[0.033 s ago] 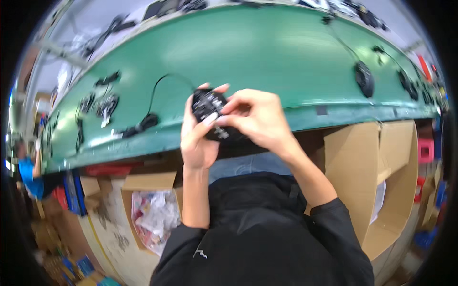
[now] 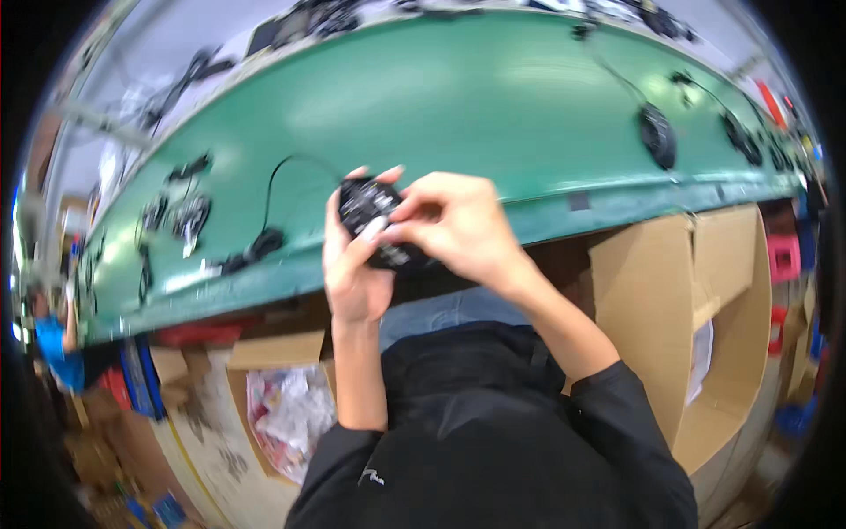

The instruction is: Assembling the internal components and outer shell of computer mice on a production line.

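Observation:
In my left hand [image 2: 359,278] lies a black wired computer mouse [image 2: 368,204], held above the near edge of the bench. Pale and metallic bits show on the mouse's upturned side; it looks like the inside, but blur hides the details. The fingers of my left hand wrap round its far side, and the thumb presses on the near side. My right hand [image 2: 463,225] has thumb and index finger pinched together at the mouse's right side. Whatever is between those fingertips is too small to make out. From the mouse a thin black cable [image 2: 280,167] arcs left to a bundled part [image 2: 266,241] on the bench.
The green bench [image 2: 423,97] spans the view. More black mice lie at its right, one of them a wired mouse [image 2: 657,135], and small dark cabled parts [image 2: 189,216] at its left. Below are a cardboard box [image 2: 643,317] and a plastic-lined box [image 2: 295,414]. A person in blue [image 2: 60,348] is far left.
The bench, its things and my hands all appear slightly farther left in the view. My grip on the mouse looks the same.

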A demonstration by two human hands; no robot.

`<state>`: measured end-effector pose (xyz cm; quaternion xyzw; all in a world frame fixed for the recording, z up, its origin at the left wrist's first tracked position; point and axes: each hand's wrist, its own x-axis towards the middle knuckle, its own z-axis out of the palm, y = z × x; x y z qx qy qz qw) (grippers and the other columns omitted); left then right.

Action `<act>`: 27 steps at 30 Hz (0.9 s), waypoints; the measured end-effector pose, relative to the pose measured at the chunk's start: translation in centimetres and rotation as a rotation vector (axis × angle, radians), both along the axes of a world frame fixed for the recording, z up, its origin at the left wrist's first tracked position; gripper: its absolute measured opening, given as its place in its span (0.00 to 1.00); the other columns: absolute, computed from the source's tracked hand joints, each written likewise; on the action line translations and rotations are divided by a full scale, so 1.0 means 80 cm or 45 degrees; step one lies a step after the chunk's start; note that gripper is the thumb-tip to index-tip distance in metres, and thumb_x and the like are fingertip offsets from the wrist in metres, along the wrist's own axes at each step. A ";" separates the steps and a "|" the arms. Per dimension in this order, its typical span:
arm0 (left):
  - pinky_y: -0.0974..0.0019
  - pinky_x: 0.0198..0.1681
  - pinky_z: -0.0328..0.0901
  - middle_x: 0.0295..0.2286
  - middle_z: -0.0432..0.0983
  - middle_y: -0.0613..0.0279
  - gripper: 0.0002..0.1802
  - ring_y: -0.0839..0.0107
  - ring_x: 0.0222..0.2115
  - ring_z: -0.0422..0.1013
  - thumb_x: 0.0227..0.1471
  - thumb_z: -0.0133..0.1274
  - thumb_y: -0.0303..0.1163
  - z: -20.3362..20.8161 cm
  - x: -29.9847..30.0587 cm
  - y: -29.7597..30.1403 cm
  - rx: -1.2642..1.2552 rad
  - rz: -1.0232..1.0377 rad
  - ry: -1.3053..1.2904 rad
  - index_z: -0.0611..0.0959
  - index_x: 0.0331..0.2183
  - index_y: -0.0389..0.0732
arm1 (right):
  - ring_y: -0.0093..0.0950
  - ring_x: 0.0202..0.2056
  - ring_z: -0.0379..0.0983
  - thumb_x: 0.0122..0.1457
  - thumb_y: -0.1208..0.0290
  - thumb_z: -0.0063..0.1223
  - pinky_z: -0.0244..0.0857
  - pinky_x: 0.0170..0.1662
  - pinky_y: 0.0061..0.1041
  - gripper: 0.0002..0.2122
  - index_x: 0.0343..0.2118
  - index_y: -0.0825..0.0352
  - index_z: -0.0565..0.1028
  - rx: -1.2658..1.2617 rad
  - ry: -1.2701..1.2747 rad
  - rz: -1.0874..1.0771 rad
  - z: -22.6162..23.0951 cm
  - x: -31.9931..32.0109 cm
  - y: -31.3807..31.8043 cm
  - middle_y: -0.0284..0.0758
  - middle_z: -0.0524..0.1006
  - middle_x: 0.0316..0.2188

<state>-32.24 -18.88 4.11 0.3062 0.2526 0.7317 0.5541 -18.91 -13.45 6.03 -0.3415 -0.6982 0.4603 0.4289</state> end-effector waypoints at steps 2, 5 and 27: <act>0.57 0.58 0.62 0.53 0.66 0.42 0.34 0.59 0.51 0.68 0.53 0.53 0.26 0.007 0.003 -0.002 -0.066 0.110 0.234 0.61 0.59 0.35 | 0.36 0.26 0.75 0.42 0.79 0.65 0.69 0.30 0.32 0.06 0.25 0.69 0.79 0.279 0.017 -0.033 -0.004 -0.004 -0.004 0.41 0.76 0.24; 0.60 0.54 0.66 0.52 0.69 0.42 0.31 0.61 0.47 0.71 0.53 0.54 0.21 0.015 0.020 -0.004 -0.081 0.187 0.288 0.63 0.57 0.36 | 0.37 0.26 0.74 0.44 0.77 0.62 0.68 0.30 0.33 0.04 0.23 0.69 0.78 0.252 0.074 -0.104 -0.003 0.001 -0.018 0.40 0.75 0.23; 0.53 0.68 0.49 0.61 0.57 0.44 0.31 0.57 0.63 0.54 0.56 0.43 0.17 0.026 0.034 0.039 -0.271 -0.040 0.115 0.58 0.61 0.34 | 0.30 0.34 0.79 0.64 0.67 0.48 0.73 0.39 0.27 0.15 0.45 0.74 0.77 -1.144 -0.379 -1.284 0.045 0.490 -0.255 0.43 0.80 0.41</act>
